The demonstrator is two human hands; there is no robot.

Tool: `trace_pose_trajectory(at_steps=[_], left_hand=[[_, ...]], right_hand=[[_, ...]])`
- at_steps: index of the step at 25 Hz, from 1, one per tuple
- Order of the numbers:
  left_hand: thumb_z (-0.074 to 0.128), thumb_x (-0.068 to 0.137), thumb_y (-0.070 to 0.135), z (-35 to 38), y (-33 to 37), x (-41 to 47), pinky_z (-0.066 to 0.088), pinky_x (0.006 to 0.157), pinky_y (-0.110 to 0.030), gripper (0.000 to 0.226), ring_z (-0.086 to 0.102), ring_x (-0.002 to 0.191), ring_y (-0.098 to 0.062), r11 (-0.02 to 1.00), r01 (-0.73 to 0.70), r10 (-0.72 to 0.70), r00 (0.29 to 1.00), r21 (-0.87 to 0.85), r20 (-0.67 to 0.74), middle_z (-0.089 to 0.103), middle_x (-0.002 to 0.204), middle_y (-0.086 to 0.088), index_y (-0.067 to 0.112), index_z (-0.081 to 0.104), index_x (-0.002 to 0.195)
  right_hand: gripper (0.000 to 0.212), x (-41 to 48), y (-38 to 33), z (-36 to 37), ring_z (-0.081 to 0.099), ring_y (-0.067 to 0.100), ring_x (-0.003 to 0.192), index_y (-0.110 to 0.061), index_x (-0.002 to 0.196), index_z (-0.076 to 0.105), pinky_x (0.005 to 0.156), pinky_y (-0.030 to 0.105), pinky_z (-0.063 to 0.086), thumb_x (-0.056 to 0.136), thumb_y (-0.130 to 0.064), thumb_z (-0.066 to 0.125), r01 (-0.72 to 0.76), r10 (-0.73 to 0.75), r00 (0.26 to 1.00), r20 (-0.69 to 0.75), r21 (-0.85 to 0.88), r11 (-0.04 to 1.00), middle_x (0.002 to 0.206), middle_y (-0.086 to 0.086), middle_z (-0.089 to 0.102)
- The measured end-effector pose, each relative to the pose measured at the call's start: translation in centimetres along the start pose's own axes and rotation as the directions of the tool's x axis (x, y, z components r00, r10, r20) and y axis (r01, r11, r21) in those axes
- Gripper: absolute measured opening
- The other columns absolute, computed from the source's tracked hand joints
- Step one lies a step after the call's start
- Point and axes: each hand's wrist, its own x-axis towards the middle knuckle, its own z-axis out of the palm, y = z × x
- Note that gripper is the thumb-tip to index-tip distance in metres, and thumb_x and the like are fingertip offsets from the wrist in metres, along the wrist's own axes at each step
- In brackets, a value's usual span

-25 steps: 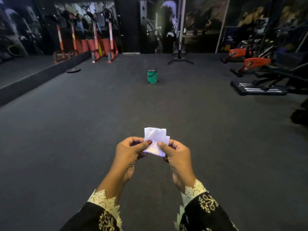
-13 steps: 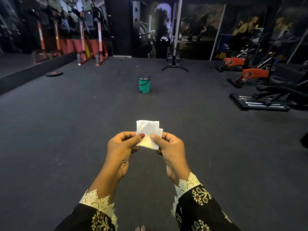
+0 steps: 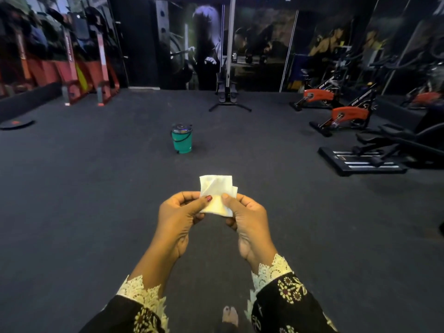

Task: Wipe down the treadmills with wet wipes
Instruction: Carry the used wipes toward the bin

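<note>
A folded white wet wipe [image 3: 217, 188] is held up in front of me over the dark gym floor. My left hand [image 3: 179, 215] pinches its lower left part between thumb and fingers. My right hand [image 3: 247, 217] pinches its lower right part the same way. The wipe's upper half stands free above both thumbs. No treadmill is clearly in view; a low black machine with a striped deck [image 3: 362, 159] sits at the right.
A green bucket [image 3: 182, 139] stands on the floor straight ahead. Orange exercise bikes [image 3: 348, 115] line the right side. Red racks [image 3: 84, 75] stand at the back left, a cable machine [image 3: 229, 92] at the back centre. A flat disc [image 3: 16, 123] lies far left.
The view has moved forward and tilted up; the bucket and bikes appear nearer. Both hands keep pinching the wipe, held slightly higher and closer together.
</note>
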Motion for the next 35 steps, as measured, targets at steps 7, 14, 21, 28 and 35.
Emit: trace_pose_trajectory(at_steps=[7, 14, 21, 28, 35], left_hand=[[0.072, 0.078, -0.001, 8.7, 3.4, 24.9, 0.047, 0.05, -0.018, 0.01, 0.061, 0.069, -0.018, 0.999, 0.002, -0.002, 1.0, 0.036, -0.006, 0.068, 0.082, -0.012, 0.003, 0.065, 0.083], [0.072, 0.079, 0.001, 10.5, 4.6, 47.1, 0.046, 0.055, -0.024, 0.01, 0.063, 0.071, -0.019, 0.998, 0.047, -0.039, 0.989, 0.053, -0.141, 0.069, 0.083, -0.012, 0.004, 0.065, 0.084], [0.069, 0.081, -0.003, 10.2, 6.5, 74.1, 0.042, 0.048, -0.019, 0.011, 0.056, 0.061, -0.013, 0.998, 0.052, -0.044, 0.977, 0.033, -0.208, 0.062, 0.073, -0.009, 0.005, 0.062, 0.08], [0.067, 0.083, -0.001, 10.4, 10.6, 97.3, 0.045, 0.051, -0.018, 0.01, 0.061, 0.073, -0.018, 0.996, 0.069, -0.078, 0.975, -0.047, -0.21, 0.067, 0.085, -0.012, 0.001, 0.062, 0.091], [0.061, 0.088, -0.003, 7.3, 11.0, 122.9, 0.051, 0.05, -0.015, 0.008, 0.061, 0.056, -0.007, 0.988, 0.131, -0.147, 0.955, -0.078, -0.259, 0.07, 0.076, -0.008, 0.003, 0.067, 0.088]], right_hand=[[0.008, 25.4, -7.0, 4.3, 0.051, -0.001, 0.046, -0.009, 0.083, 0.071, 0.045, 0.014, 0.038, 0.087, -0.015, 0.066, 0.013, -0.008, 0.997, 0.082, -0.061, 0.998, 0.06, -0.004, 0.065], [0.005, 47.9, -8.5, 11.5, 0.057, 0.0, 0.047, -0.009, 0.083, 0.07, 0.044, 0.014, 0.041, 0.086, -0.01, 0.067, -0.081, 0.101, 0.975, 0.198, -0.104, 0.991, 0.061, -0.003, 0.068], [0.005, 73.4, -7.2, 23.4, 0.055, 0.004, 0.051, -0.01, 0.081, 0.071, 0.047, 0.016, 0.041, 0.085, -0.012, 0.069, -0.113, 0.146, 0.968, 0.202, -0.166, 0.98, 0.065, 0.0, 0.069], [0.005, 94.6, -8.4, 34.0, 0.054, -0.001, 0.048, -0.011, 0.084, 0.071, 0.046, 0.014, 0.04, 0.086, -0.013, 0.068, -0.083, 0.117, 0.976, 0.182, -0.184, 0.979, 0.063, -0.003, 0.069], [0.006, 118.8, -4.7, 45.7, 0.051, 0.001, 0.046, -0.009, 0.084, 0.07, 0.043, 0.014, 0.037, 0.087, -0.008, 0.065, -0.134, 0.179, 0.959, 0.22, -0.207, 0.969, 0.063, -0.001, 0.066]])
